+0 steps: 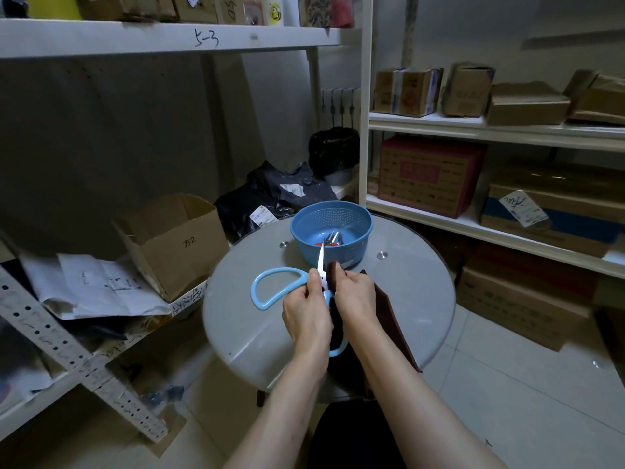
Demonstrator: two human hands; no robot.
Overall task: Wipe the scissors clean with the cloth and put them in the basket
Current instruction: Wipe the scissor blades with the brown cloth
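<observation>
The person holds the scissors [320,262] above the middle of the round glass tabletop [243,319], opened wide. The left hand [306,313] grips them near the pivot with curled fingers. One pale-blue handle loop sticks out toward the left edge of the tabletop, and a bare blade points up toward the far edge. The right hand [355,296] is closed around a dark brown cloth [389,313], bunched against the scissors just beside that blade. The rest of the cloth hangs down along the right forearm and past the near edge of the tabletop. The second handle loop shows partly below the hands, over the near edge.

The blue basket [351,252] stands at the far edge of the tabletop, just beyond the blade tip, with some metal utensils [333,237] lying in its bottom. Bare glass lies on the left half of the tabletop and along its right edge.

An open cardboard box [176,242] sits on a low shelf to the left, near the tabletop's left edge. White shelves [473,125] with boxes stand to the right, apart from it, with tiled floor between.
</observation>
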